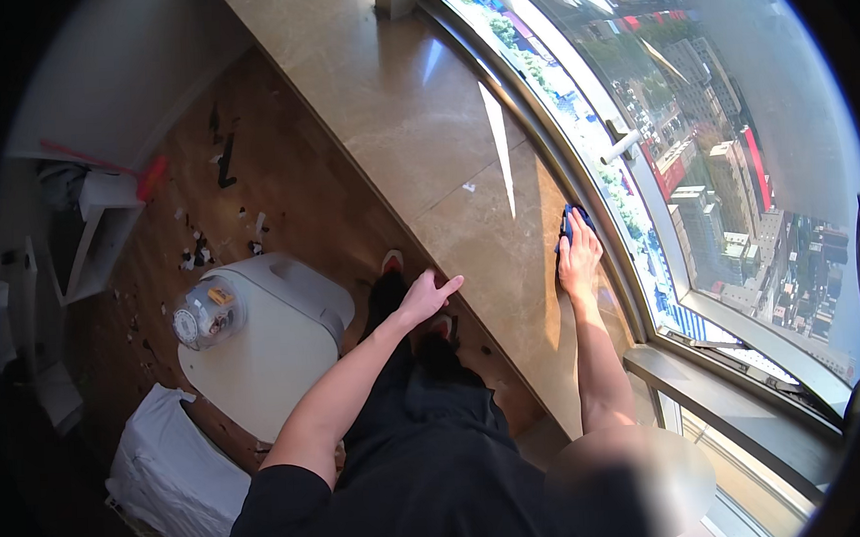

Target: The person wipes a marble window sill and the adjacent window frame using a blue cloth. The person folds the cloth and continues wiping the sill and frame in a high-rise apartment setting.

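Observation:
My right hand (579,258) presses a dark blue cloth (569,226) onto the polished stone windowsill (461,152), close beside the metal window frame. Part of the cloth lies hidden under the fingers. My left hand (430,296) is at the sill's front edge, with the thumb pointing over the stone; its other fingers are partly curled and I see nothing in them. A small white scrap (469,187) lies on the sill, and a bright sliver of sunlight falls on the stone above it.
A tilted-open window with a white handle (620,146) borders the sill. Below on the left stand a white rounded table (262,376) with a clear plastic container (209,313) on it, and something draped in white cloth (172,467). Scraps litter the wooden floor (267,175).

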